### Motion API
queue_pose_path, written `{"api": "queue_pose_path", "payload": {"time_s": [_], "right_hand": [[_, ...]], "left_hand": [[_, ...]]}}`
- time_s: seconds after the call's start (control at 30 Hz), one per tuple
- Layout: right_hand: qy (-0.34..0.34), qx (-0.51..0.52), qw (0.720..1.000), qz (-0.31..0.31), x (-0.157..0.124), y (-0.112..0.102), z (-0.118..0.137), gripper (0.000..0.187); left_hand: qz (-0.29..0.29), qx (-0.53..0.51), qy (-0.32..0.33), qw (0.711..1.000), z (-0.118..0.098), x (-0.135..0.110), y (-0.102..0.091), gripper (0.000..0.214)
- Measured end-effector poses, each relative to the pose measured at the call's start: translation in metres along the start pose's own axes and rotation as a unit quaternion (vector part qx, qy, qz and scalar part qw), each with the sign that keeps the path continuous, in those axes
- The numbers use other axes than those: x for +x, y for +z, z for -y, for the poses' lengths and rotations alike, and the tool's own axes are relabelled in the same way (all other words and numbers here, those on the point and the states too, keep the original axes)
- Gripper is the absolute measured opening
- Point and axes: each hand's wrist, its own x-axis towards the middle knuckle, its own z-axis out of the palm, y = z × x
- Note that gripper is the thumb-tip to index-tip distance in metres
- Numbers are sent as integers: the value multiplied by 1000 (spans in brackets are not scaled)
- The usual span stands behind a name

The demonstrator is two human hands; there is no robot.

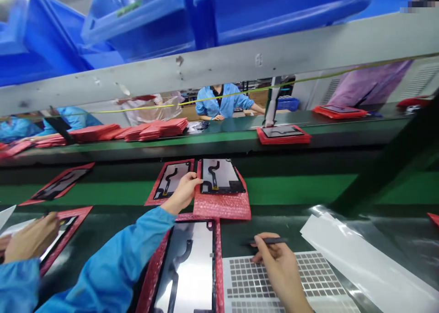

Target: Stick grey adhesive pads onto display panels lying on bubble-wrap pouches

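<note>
My left hand [181, 194] reaches out of a blue sleeve and rests at the left edge of a black-framed display panel [219, 176], which lies on a pink bubble-wrap pouch [222, 206]. Beside it lies another panel in a red sleeve [170, 180]. My right hand [277, 267] pinches a thin black pen-like tool [270, 241] above a white sheet of small grey square pads [284, 281]. Below my left forearm lies a large panel on red bubble wrap [187, 267]. A co-worker's hand [30, 237] holds a tool over a red-framed panel [65, 228].
A translucent film sheet [363, 258] lies to the right. A green conveyor belt [291, 189] carries more panels in red sleeves. Co-workers in blue and stacked red sleeves [154, 129] stand beyond a grey beam [219, 70]. Blue bins [137, 24] sit overhead.
</note>
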Motion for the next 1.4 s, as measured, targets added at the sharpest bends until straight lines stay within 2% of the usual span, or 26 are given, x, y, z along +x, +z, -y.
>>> {"api": "queue_pose_path", "payload": {"time_s": [0.1,0.2,0.3,0.4,0.5,0.6,0.7,0.73,0.8,0.87,0.9,0.93,1.0,1.03,1.1,1.17,1.23,1.3,1.4], "right_hand": [[3,9,1000,-10,3,-2,3,46],[2,14,999,-31,4,-3,5,46],[2,10,999,-45,5,-2,8,48],[3,-2,999,-48,4,-1,10,49],[4,-21,999,-39,3,1,14,51],[8,-46,999,-10,-1,1,20,51],[12,-70,997,13,-8,-1,30,48],[11,-78,997,22,-11,-2,33,46],[8,-97,994,56,-20,-2,38,41],[15,-114,989,94,-31,-1,40,37],[25,-119,987,107,-37,1,39,36],[37,-123,985,114,-43,2,38,35],[54,-129,983,119,-54,5,35,32],[57,-135,982,123,-58,6,32,31],[55,-152,977,139,-63,7,28,29],[52,-169,972,152,-64,7,25,27],[56,-178,970,155,-63,7,23,26],[59,-176,972,147,-62,7,23,26],[68,-173,973,135,-62,8,23,29]], "left_hand": [[5,-38,-5,999,-16,-60,-41,19],[17,-58,-32,998,-20,-127,-77,47],[13,-66,-81,994,-4,-184,-104,53],[-15,-81,-134,988,26,-221,-121,54],[-7,-72,-148,986,53,-236,-130,53],[36,-24,-137,990,64,-236,-139,50],[72,98,-105,987,64,-230,-150,44],[68,149,-89,982,63,-229,-153,41],[26,267,-32,963,59,-227,-158,38],[-15,375,65,925,50,-226,-157,36],[-12,411,121,904,44,-226,-153,35],[14,432,174,885,37,-227,-147,31],[123,444,262,848,24,-229,-127,18],[187,450,298,821,19,-230,-115,13],[292,468,372,746,18,-234,-87,19],[333,492,450,667,31,-237,-60,27],[318,517,511,609,53,-241,-39,30],[293,541,535,579,76,-243,-26,32],[282,559,537,565,96,-245,-20,33]]}}
